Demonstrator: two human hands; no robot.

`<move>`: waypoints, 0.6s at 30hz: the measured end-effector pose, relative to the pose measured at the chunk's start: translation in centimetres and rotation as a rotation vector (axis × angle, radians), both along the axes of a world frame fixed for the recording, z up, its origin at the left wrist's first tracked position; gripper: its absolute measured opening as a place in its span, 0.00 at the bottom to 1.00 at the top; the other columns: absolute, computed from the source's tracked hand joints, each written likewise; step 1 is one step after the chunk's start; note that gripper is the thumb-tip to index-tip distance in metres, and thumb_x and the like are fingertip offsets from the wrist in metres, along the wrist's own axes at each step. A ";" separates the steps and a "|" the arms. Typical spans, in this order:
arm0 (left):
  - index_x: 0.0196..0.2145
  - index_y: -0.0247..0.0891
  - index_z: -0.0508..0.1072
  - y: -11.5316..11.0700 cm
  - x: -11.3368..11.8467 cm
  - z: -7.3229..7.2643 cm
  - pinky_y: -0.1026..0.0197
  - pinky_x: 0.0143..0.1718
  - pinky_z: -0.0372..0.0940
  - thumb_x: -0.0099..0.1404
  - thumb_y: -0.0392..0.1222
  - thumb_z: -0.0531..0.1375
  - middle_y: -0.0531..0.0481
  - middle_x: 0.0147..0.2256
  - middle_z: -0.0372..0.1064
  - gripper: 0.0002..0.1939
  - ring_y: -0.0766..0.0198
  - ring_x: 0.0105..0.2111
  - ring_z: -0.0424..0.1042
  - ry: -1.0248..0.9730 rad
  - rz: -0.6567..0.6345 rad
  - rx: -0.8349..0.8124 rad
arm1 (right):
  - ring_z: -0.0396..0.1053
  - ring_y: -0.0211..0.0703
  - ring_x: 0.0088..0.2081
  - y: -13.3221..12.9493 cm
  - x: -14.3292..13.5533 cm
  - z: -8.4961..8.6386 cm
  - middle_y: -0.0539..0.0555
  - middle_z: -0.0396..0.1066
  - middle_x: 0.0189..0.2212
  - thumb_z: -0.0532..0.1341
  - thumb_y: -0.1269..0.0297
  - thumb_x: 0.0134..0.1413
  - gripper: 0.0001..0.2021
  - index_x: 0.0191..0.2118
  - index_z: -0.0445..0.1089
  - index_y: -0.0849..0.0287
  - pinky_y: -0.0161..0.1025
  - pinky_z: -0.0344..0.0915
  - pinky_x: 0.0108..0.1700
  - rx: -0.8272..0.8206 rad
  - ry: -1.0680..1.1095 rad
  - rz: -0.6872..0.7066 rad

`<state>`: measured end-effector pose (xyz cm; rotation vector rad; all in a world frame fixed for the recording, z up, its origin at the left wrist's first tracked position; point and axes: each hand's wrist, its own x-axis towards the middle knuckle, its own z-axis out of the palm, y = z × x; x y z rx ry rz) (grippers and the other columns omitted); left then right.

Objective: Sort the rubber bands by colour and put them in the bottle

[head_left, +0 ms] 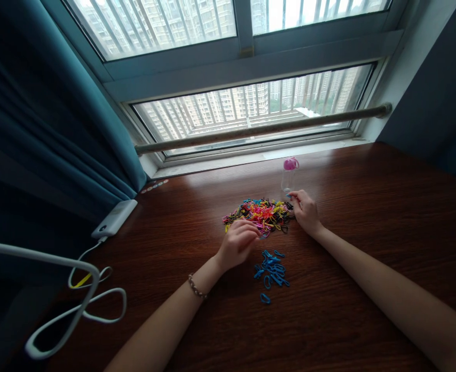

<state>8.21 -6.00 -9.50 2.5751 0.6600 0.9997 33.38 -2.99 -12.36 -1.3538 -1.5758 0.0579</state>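
Observation:
A heap of small elastic hair bands in mixed colours (261,213) lies on the dark wooden table. My left hand (238,244) is at its near edge, fingers curled together, with a blue band (264,235) at the fingertips. At the heap's right side, my right hand (305,211) has thumb and forefinger pinched on a small blue hair band (288,195). Closer to me lies a separate group of blue hair bands (273,267), with a single one (265,298) apart from it. Behind my right fingertips stands a clear bottle with a pink lid (288,178).
On the left of the table (367,248) lies a white power bank (115,219) with a looping white cable (104,305). A blue curtain (76,103) hangs beside it. A horizontal rail (266,128) crosses the window behind the table.

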 end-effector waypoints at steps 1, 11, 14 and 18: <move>0.31 0.39 0.71 -0.6 0.3 0.2 0.53 0.47 0.60 0.62 0.40 0.53 0.47 0.35 0.72 0.07 0.61 0.42 0.68 0.068 -0.078 0.047 | 0.63 0.47 0.35 -0.3 -0.1 0.2 0.56 0.65 0.30 0.47 0.67 0.57 0.12 0.37 0.67 0.59 0.42 0.60 0.39 0.014 -0.038 0.010; 0.44 0.41 0.69 3.4 -2.1 -1.3 0.46 0.54 0.49 0.65 0.45 0.47 0.46 0.48 0.65 0.15 0.56 0.55 0.54 0.205 0.447 0.094 | 0.60 0.42 0.30 -6.0 -5.7 2.2 0.53 0.66 0.25 0.49 0.71 0.56 0.11 0.40 0.66 0.59 0.40 0.60 0.36 0.333 -0.692 0.708; 0.50 0.46 0.64 4.6 -2.4 -2.2 0.37 0.54 0.45 0.66 0.49 0.44 0.48 0.54 0.59 0.18 0.52 0.59 0.46 0.311 0.524 -0.034 | 0.60 0.41 0.28 -6.3 -6.5 2.1 0.52 0.65 0.23 0.49 0.71 0.56 0.10 0.40 0.66 0.60 0.39 0.59 0.32 0.340 -0.723 0.780; 0.52 0.50 0.62 4.9 -2.2 -2.9 0.31 0.52 0.40 0.66 0.51 0.44 0.49 0.55 0.58 0.19 0.50 0.59 0.44 0.380 0.511 -0.099 | 0.63 0.44 0.36 -4.7 -5.0 2.0 0.56 0.69 0.31 0.48 0.74 0.55 0.13 0.43 0.65 0.61 0.42 0.61 0.41 0.226 -0.504 0.534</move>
